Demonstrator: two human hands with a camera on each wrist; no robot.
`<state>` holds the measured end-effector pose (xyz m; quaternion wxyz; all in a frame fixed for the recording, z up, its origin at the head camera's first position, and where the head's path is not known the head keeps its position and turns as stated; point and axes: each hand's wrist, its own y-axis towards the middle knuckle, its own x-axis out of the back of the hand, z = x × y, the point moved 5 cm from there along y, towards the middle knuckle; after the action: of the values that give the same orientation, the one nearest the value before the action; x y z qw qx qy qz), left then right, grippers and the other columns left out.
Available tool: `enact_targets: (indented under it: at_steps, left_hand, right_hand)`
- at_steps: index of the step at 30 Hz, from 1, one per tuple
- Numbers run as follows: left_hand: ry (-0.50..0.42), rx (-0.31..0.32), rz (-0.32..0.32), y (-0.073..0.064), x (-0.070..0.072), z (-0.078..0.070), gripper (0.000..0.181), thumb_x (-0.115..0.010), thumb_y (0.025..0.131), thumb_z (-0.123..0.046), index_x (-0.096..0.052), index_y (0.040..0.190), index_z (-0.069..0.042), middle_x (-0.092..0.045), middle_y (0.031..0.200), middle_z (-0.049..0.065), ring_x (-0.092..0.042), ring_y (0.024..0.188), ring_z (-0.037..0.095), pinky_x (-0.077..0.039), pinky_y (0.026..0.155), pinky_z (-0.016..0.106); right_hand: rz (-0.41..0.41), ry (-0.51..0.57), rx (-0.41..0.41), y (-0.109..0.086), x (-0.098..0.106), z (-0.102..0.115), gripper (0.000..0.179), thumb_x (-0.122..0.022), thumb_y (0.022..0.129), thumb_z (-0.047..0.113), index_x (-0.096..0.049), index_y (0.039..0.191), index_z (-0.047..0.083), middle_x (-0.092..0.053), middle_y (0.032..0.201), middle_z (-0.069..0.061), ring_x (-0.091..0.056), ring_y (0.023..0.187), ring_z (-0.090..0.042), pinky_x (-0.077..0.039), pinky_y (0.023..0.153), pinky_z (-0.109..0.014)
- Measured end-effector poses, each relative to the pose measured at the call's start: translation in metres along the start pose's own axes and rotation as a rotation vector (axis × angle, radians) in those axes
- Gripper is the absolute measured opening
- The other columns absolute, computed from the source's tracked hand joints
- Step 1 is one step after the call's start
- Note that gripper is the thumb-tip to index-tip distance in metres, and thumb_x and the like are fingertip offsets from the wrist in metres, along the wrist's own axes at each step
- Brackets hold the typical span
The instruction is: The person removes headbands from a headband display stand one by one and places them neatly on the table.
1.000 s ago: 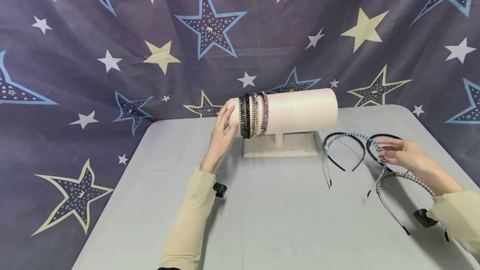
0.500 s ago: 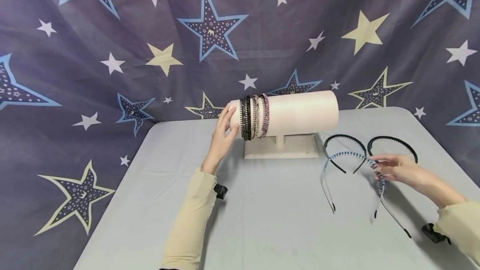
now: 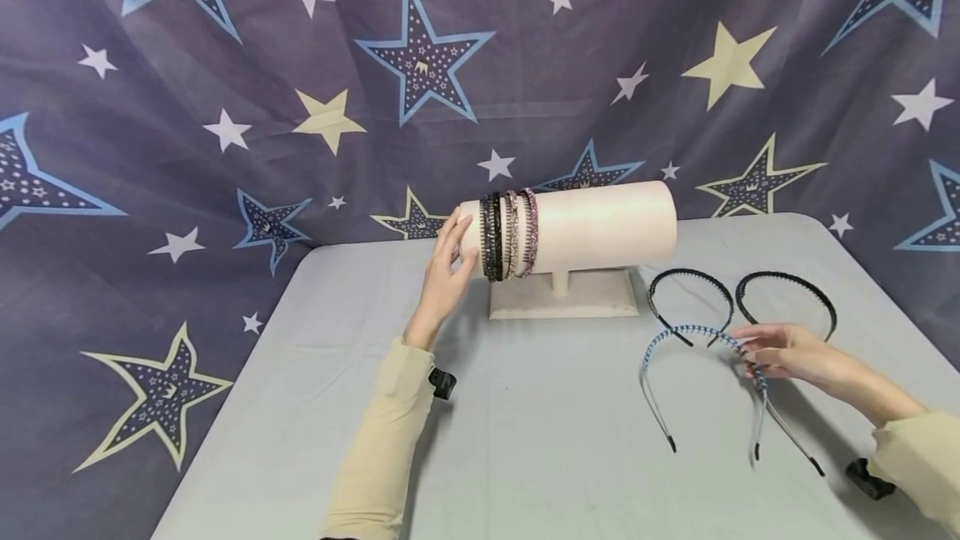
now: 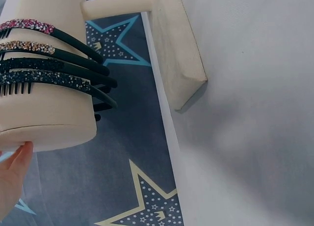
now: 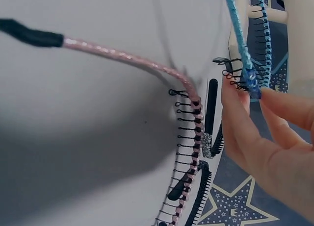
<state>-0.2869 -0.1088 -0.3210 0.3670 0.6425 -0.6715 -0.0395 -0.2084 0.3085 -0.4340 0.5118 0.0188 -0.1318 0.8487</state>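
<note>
Blue headband cropped in right wrist view, pink headband likewise

Headbands around left end of cylinder

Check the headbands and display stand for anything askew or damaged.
The cream roll looks slightly askew: its right end appears higher than the end the left hand touches, while its base looks level. No damage stands out.
</note>
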Motion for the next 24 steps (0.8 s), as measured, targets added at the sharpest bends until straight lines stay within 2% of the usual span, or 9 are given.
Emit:
enact_targets:
  at_steps: [8,13,17,20,24]
  left_hand:
    - [0.000,-0.006,-0.002,0.0004,-0.0003,0.0002,0.045,-0.049,0.087,0.001,-0.038,0.130,0.003,-0.024,0.142,0.017,-0.031,0.126,0.031,-0.036,0.098,0.044]
    - [0.000,0.000,-0.001,0.0000,0.0004,0.0012,0.045,-0.049,0.087,0.001,-0.038,0.131,0.003,-0.023,0.143,0.015,-0.031,0.126,0.031,-0.036,0.098,0.043]
    - [0.002,-0.001,-0.001,0.0004,0.0002,0.0012,0.045,-0.049,0.087,0.000,-0.038,0.131,0.002,-0.023,0.143,0.014,-0.031,0.126,0.030,-0.036,0.098,0.042]
    - [0.000,-0.007,0.001,0.0006,-0.0002,0.0007,0.045,-0.049,0.087,0.000,-0.038,0.131,0.003,-0.023,0.143,0.016,-0.031,0.125,0.031,-0.036,0.098,0.043]
    - [-0.001,-0.014,-0.002,0.0005,-0.0004,0.0003,0.045,-0.049,0.087,0.001,-0.038,0.130,0.003,-0.024,0.142,0.018,-0.032,0.125,0.031,-0.037,0.097,0.044]
  right_hand:
    - [0.013,-0.035,-0.011,-0.0008,-0.0039,-0.0023,0.031,-0.047,0.087,0.000,-0.055,0.107,0.023,-0.058,0.092,-0.001,-0.063,0.077,-0.019,-0.053,0.072,-0.027]
    - [0.030,-0.068,-0.030,-0.0005,-0.0060,-0.0053,0.027,-0.046,0.089,0.000,-0.052,0.115,0.001,-0.059,0.090,-0.001,-0.063,0.076,-0.018,-0.054,0.071,-0.028]
    - [0.020,-0.128,-0.049,0.0004,-0.0063,-0.0074,0.036,-0.045,0.089,0.000,-0.038,0.118,-0.020,-0.060,0.090,-0.001,-0.062,0.075,-0.018,-0.054,0.070,-0.028]
    - [0.004,-0.169,-0.065,0.0008,-0.0069,-0.0086,0.042,-0.045,0.088,-0.001,-0.029,0.119,-0.024,-0.059,0.090,-0.004,-0.062,0.073,-0.017,-0.054,0.069,-0.029]
    - [-0.010,-0.199,-0.077,0.0009,-0.0078,-0.0094,0.043,-0.046,0.086,-0.002,-0.029,0.120,-0.024,-0.059,0.091,-0.007,-0.062,0.072,-0.016,-0.054,0.068,-0.029]
